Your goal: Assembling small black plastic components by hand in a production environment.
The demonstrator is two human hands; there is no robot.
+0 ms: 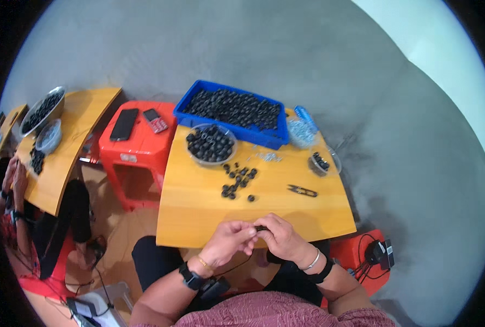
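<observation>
pinching a small black ring (260, 228) between my left hand (229, 241) and right hand (282, 238), fingers closed on it, i'm keeping it at the near table (199, 212) edge, loose rings (238, 180) within reach.

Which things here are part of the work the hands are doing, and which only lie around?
In use: small black part held by left hand and right hand; loose black parts; bowl of parts; blue tray.
Lying about: snips; phone; red stool.

Grey floor (264, 49). Wooden table (199, 212), second table (76, 136) left. Red stool (139, 158) between them. Pale strip (433, 49) upper right.
</observation>
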